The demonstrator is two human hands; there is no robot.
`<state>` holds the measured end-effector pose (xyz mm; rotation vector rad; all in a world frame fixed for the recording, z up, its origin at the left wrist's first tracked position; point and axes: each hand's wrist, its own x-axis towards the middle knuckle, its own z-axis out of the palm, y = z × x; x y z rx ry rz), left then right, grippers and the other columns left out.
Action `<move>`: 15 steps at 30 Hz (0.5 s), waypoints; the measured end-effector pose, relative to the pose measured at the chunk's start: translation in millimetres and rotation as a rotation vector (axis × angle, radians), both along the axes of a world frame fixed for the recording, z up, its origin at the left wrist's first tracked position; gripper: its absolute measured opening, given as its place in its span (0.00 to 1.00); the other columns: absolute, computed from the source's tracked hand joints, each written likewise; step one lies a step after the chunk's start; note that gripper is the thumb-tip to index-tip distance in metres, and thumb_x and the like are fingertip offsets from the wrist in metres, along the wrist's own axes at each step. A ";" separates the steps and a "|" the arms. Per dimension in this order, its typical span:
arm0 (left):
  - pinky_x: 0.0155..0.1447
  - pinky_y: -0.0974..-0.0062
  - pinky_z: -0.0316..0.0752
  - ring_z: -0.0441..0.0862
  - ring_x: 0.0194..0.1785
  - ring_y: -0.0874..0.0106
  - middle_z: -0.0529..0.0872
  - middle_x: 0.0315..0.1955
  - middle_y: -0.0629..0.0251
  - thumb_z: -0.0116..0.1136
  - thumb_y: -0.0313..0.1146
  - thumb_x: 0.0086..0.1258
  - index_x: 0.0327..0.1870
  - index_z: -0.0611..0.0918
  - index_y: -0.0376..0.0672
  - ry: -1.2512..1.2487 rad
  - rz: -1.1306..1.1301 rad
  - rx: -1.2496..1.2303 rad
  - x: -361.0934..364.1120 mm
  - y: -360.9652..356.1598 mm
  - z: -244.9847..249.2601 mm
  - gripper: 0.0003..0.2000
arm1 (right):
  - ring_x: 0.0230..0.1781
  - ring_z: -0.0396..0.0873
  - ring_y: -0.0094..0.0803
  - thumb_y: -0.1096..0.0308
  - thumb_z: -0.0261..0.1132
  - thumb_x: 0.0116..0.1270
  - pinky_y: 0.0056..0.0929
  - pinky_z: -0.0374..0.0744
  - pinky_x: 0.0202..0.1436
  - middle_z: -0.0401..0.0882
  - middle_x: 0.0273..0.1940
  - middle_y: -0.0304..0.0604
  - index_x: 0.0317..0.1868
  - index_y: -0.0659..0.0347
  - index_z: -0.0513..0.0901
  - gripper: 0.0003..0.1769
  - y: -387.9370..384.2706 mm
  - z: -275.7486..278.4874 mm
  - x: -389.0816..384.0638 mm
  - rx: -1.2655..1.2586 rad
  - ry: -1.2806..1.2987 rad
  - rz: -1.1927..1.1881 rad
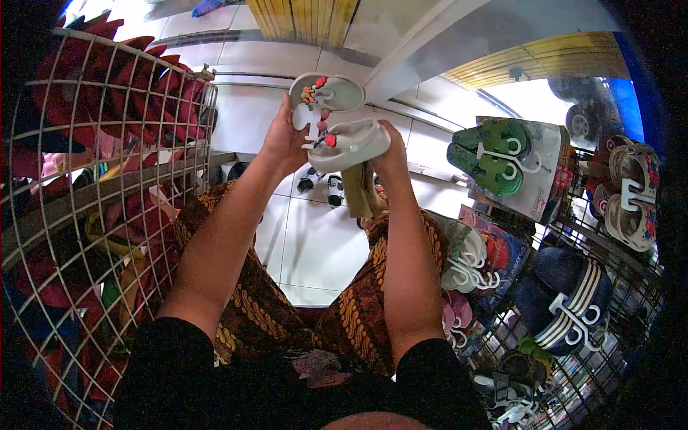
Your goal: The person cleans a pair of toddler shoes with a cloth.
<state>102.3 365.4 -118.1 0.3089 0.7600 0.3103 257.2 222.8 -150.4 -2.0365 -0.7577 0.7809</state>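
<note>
Grey sandals point(351, 142) were held up in both hands.
The left hand point(285, 140) gripped the upper sandal point(331, 92) and the right hand point(391, 154) wrapped the lower sandal point(362, 137), both aloft over the tiled floor point(315, 247), between wire basket point(86, 215) and shoe rack point(573, 236).

grey sandals point(351, 147) | pair; red-orange ornaments | one above other; held aloft

No text, brand, label or number can be read on the sandals, racks or packages.
</note>
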 end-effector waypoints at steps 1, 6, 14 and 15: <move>0.44 0.66 0.79 0.77 0.38 0.75 0.83 0.41 0.66 0.29 0.67 0.76 0.63 0.73 0.52 -0.002 0.001 -0.011 0.9 0.2 3.0 0.32 | 0.44 0.84 0.41 0.68 0.76 0.51 0.35 0.80 0.48 0.85 0.41 0.49 0.48 0.60 0.79 0.23 1.7 -6.2 2.6 0.018 0.108 -0.027; 0.41 0.68 0.79 0.77 0.36 0.77 0.82 0.39 0.70 0.36 0.72 0.71 0.59 0.75 0.54 0.084 -0.024 0.069 4.6 -6.7 17.0 0.33 | 0.43 0.81 0.33 0.67 0.73 0.57 0.31 0.78 0.47 0.82 0.40 0.43 0.48 0.60 0.78 0.20 -3.3 -3.3 0.7 0.234 0.268 -0.078; 0.32 0.80 0.74 0.73 0.30 0.81 0.82 0.34 0.72 0.57 0.52 0.73 0.55 0.74 0.52 -0.176 0.003 -0.087 -17.7 -13.4 3.2 0.18 | 0.38 0.74 0.24 0.58 0.57 0.78 0.24 0.75 0.44 0.77 0.39 0.37 0.47 0.59 0.76 0.13 -14.1 -3.2 -4.7 0.231 0.124 -0.335; 0.32 0.80 0.75 0.73 0.30 0.81 0.83 0.35 0.71 0.59 0.49 0.74 0.56 0.74 0.51 -0.195 -0.001 -0.121 -20.1 -15.0 3.0 0.18 | 0.37 0.75 0.26 0.58 0.56 0.78 0.25 0.75 0.44 0.76 0.39 0.38 0.47 0.59 0.76 0.12 -16.4 -1.9 -5.2 0.224 0.100 -0.365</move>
